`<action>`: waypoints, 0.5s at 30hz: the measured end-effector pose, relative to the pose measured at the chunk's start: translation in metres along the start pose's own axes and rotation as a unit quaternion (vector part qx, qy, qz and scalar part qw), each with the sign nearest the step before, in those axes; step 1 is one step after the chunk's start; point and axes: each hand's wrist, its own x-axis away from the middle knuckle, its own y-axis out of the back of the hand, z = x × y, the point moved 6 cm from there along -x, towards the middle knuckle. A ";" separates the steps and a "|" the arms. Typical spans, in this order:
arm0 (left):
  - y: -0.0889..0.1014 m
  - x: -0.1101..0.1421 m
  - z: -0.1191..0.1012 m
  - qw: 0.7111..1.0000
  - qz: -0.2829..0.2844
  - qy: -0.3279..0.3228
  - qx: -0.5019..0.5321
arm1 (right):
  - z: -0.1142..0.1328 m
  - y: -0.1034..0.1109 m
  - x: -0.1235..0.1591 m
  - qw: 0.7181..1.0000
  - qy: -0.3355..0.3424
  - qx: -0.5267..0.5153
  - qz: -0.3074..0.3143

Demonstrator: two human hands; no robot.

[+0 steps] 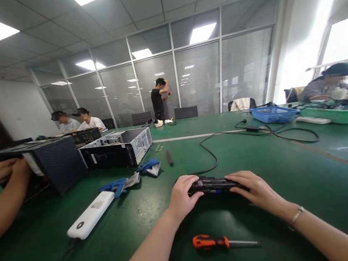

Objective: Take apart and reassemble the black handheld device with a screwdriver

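Note:
Both of my hands grip a slim black electronic device point(213, 184) with a small blue spot on its near side; its exact kind I cannot make out. My left hand point(184, 193) is closed round the left end, thumb along the near edge and fingers over the top. On the right end, my right hand point(255, 186) holds it the same way. Nearer to me on the green table point(286, 235) lies a screwdriver point(226, 242) with an orange and black handle, its shaft pointing right.
At left, a co-worker's hands point(11, 170) reach into a black computer case point(58, 160). Beside it are an opened case point(110, 154), blue-grey gloves point(117, 186) and a white power strip point(91, 215). A black cable point(214, 153) runs toward blue point(274, 115) and green baskets point(335, 115).

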 end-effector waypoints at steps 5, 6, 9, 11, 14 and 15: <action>-0.001 0.005 0.013 0.999 0.013 0.027 0.015 | -0.006 -0.002 0.003 1.000 -0.023 -0.005 0.004; -0.001 0.005 0.016 0.999 0.013 0.032 0.019 | -0.006 -0.003 0.003 1.000 -0.022 -0.006 0.003; 0.000 0.007 0.023 0.998 0.017 0.044 0.031 | -0.003 -0.007 0.003 1.000 -0.014 -0.007 0.003; 0.000 0.006 0.025 0.998 0.022 0.053 0.034 | -0.001 -0.009 0.003 1.000 -0.011 -0.005 0.004; -0.001 0.006 0.025 0.997 0.029 0.061 0.038 | -0.001 -0.009 0.004 1.000 -0.012 -0.002 0.004; -0.002 0.006 0.024 0.997 0.031 0.062 0.040 | -0.002 -0.009 0.004 1.000 -0.012 -0.002 0.004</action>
